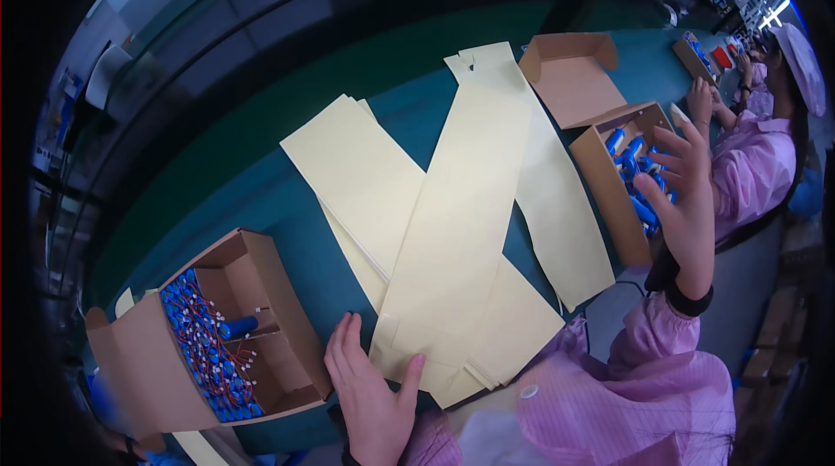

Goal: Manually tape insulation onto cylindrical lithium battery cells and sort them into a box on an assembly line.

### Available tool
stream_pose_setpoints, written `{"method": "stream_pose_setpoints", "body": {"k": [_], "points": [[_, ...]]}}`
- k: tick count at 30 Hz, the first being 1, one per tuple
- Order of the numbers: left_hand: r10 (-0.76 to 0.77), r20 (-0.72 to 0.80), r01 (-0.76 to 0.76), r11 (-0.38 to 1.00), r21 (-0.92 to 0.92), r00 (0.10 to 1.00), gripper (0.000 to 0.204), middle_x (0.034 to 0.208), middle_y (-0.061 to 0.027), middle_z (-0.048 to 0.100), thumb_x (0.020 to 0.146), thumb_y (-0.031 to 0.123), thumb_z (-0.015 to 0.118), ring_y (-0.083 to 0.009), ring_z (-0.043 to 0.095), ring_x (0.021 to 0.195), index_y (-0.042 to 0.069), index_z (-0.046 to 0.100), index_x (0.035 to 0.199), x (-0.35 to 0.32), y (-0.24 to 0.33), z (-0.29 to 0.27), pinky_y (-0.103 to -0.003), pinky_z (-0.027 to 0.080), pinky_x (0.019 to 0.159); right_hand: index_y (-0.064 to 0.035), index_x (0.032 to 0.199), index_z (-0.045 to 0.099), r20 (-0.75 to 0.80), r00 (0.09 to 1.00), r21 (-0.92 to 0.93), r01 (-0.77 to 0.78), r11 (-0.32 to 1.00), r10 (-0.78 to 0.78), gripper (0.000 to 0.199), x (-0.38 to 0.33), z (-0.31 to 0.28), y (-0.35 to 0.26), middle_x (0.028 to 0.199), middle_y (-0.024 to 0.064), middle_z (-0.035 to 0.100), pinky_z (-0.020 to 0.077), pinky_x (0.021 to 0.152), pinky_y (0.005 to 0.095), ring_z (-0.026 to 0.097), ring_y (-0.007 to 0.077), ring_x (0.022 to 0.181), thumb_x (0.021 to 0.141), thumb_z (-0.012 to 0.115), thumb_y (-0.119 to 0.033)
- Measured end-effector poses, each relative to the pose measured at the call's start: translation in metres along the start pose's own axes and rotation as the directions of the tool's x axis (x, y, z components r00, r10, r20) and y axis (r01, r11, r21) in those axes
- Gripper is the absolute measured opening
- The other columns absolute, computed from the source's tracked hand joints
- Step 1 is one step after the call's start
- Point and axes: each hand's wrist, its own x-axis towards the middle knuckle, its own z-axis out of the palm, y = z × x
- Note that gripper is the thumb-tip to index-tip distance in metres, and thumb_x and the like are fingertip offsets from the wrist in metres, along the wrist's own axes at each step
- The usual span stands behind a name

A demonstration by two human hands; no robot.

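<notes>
My left hand (pixel 372 392) lies flat on the green table, fingers apart, its thumb on the near corner of a pile of long pale yellow paper sheets (pixel 452 214). My right hand (pixel 683 196) is raised with fingers spread, holding nothing, over an open cardboard box (pixel 609 192) of blue cylindrical cells. Left of my left hand stands another open cardboard box (pixel 261 292), partly filled with blue cells with red wires (pixel 204 349); one cell lies in its bare part.
An open cardboard box (pixel 570 75) sits at the back of the green table (pixel 261 162). A person in a pink coat and white cap (pixel 765 136) works at the far right. Dark rails run along the table's far side.
</notes>
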Motion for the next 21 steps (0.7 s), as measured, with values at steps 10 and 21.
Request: {"method": "stream_pose_setpoints", "body": {"k": [10, 21], "points": [[-0.049, 0.078, 0.041, 0.995, 0.095, 0.996, 0.052, 0.101, -0.0140, 0.050, 0.070, 0.017, 0.081, -0.0315, 0.046, 0.098, -0.001, 0.051, 0.107, -0.005, -0.001, 0.000, -0.042, 0.039, 0.088, -0.0116, 0.107, 0.068, 0.629, 0.641, 0.240, 0.378, 0.894, -0.440, 0.027, -0.030, 0.036, -0.078, 0.106, 0.0104, 0.063, 0.0513, 0.081, 0.0341, 0.064, 0.0251, 0.095, 0.080, 0.071, -0.011], [-0.159, 0.125, 0.188, 0.483, -0.855, 0.979, 0.064, 0.106, -0.0134, 0.063, 0.089, -0.003, 0.063, -0.0168, 0.062, 0.098, 0.004, 0.025, 0.140, -0.014, -0.015, -0.001, -0.029, 0.049, 0.083, -0.0166, 0.113, 0.063, 0.554, 0.442, 0.464, 0.540, 0.702, -0.705, 0.035, -0.051, 0.094, -0.099, 0.103, 0.0051, 0.055, 0.0490, 0.077, 0.0302, 0.059, 0.0200, 0.090, 0.079, 0.057, -0.013]]}}
